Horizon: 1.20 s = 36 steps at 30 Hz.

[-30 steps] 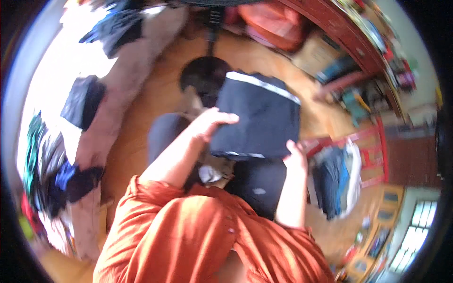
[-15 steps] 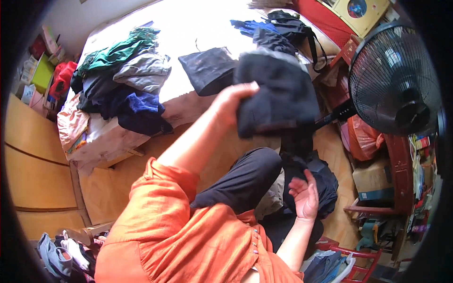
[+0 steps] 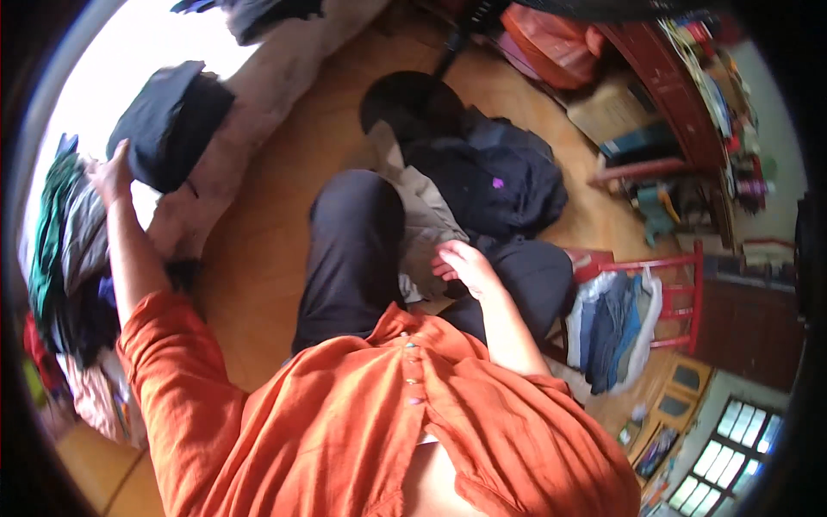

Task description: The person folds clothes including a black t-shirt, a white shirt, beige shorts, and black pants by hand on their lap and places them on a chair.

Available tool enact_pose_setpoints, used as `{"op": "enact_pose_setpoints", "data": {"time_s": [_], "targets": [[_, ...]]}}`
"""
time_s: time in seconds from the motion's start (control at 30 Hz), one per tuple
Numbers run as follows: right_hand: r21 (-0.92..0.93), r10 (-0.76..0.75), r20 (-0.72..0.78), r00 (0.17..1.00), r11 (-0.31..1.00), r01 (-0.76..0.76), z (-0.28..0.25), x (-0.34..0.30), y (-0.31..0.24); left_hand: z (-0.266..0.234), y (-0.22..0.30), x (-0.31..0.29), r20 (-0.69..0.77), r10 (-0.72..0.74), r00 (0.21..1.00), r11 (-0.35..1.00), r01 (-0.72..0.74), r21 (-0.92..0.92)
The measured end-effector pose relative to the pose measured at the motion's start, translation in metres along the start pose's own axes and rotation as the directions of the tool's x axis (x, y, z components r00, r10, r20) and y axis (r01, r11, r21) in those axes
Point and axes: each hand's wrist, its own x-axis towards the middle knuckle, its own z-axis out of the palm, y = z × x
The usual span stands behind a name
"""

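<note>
My left hand [image 3: 110, 175] reaches to the bed's edge. Its thumb touches the near side of a folded black garment [image 3: 168, 125], and its fingers look spread apart, slightly blurred. Beside that hand lies a heap of green, grey and dark blue clothes [image 3: 65, 233]. My right hand [image 3: 465, 267] hovers by my right knee, fingers loosely stretched with nothing in them. A beige garment [image 3: 422, 202] hangs down between my knees, close to the right hand. Beyond it a pile of dark clothes [image 3: 495, 177], with a small purple spot, rests on the floor.
The bed [image 3: 271, 95] runs along the left. A fan's round black base [image 3: 405, 103] stands on the wooden floor. At right are an orange bag [image 3: 556, 43], a cardboard box [image 3: 616, 108] and a red chair [image 3: 685, 297] with folded clothes [image 3: 612, 323] on it.
The folded black garment, held up in my left hand before, now rests on the bed. My view has swung to the right, and my right hand has come nearer the beige garment.
</note>
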Motion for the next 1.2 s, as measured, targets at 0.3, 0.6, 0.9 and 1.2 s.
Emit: {"op": "enact_pose_setpoints", "data": {"time_s": [0.3, 0.6, 0.9, 1.2], "targets": [[-0.556, 0.088, -0.201, 0.976, 0.81, -0.188, -0.025, 0.064, 0.026, 0.012, 0.117, -0.012, 0.326, 0.142, 0.935, 0.905, -0.256, 0.339], [-0.766, -0.045, -0.035, 0.998, 0.642, 0.002, -0.019, 0.134, 0.111, 0.031, 0.093, -0.003, 0.216, 0.186, 0.959, 0.893, -0.256, 0.369], [-0.527, 0.045, -0.41, 0.911, 0.804, -0.277, -0.045, 0.157, 0.09, 0.015, 0.092, -0.016, 0.119, 0.275, 0.954, 0.918, -0.297, 0.264], [-0.539, -0.161, -0.145, 0.976, 0.84, 0.059, -0.008, 0.213, 0.115, 0.024, 0.069, -0.007, 0.083, 0.351, 0.933, 0.91, -0.36, 0.204]]}}
